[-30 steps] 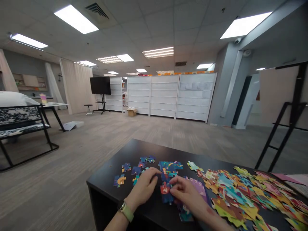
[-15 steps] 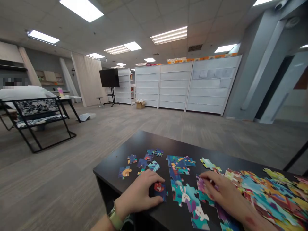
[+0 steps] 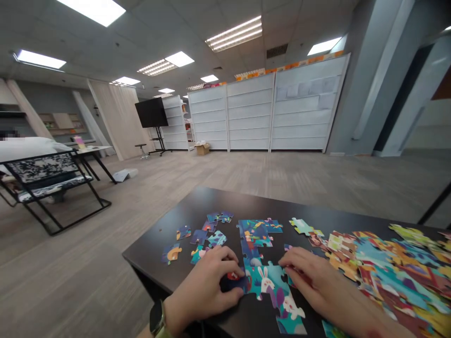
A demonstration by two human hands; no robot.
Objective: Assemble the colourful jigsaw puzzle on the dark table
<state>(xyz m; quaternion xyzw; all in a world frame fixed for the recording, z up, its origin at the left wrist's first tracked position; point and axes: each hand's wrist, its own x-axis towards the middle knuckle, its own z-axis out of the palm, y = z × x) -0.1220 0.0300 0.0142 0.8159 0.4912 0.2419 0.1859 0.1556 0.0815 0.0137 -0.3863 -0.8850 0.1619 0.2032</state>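
A partly joined jigsaw section (image 3: 266, 279) with white rabbits lies on the black table (image 3: 165, 225). At its left edge my left hand (image 3: 214, 277) has thumb and fingers around a dark blue piece with a red figure (image 3: 232, 276), which touches the section. My right hand (image 3: 310, 272) rests at the section's right edge, fingers bent together; what lies under them is mostly hidden. Several loose blue and teal pieces (image 3: 216, 238) are beyond my left hand. A green and white piece (image 3: 300, 226) lies beyond my right hand.
A large heap of colourful pieces (image 3: 391, 277) covers the table's right side. Across the carpet are white shelving panels (image 3: 248, 115), a black screen on a stand (image 3: 151, 112) and a cardboard box (image 3: 202, 149). A person in white (image 3: 28, 146) sits at the far left.
The piece at my left hand has moved right, up against the joined section. My right hand has shifted left to the section's edge. The camera view has tilted and shifted slightly.
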